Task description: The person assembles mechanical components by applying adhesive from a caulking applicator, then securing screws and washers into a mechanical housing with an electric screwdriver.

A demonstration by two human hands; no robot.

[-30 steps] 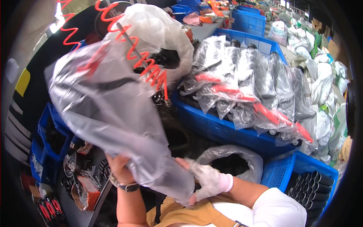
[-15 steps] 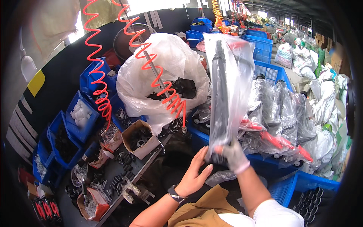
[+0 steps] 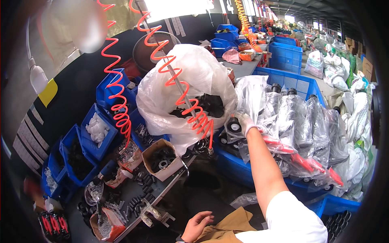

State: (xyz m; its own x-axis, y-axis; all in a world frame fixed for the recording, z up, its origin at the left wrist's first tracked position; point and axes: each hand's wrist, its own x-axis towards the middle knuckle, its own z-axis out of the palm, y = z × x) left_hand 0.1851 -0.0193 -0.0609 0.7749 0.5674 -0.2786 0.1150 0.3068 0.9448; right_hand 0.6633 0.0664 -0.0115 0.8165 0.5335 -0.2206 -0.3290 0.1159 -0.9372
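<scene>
In a thin work glove, my right hand (image 3: 245,123) reaches out over the blue crate (image 3: 235,168). It grips a bagged black tube (image 3: 234,124) by its round black end, which points toward me. The rest of this tube lies up along the crate, wrapped in clear plastic. To its right, several more bagged black tubes with red parts (image 3: 298,117) lie side by side. My bare left hand (image 3: 198,224) hangs low by my brown apron, holding nothing, its fingers loosely bent and apart.
A large white plastic sack (image 3: 182,125) of black parts stands left of the crate. Red coiled hoses (image 3: 190,97) hang before it. A carton of black rings (image 3: 164,160), springs, and blue bins (image 3: 97,125) crowd the bench. White sacks (image 3: 356,133) line the right side.
My right hand has lowered the bagged tube from upright into the crate, laying it left of the others. My left hand has let go of its lower end and dropped back toward my body.
</scene>
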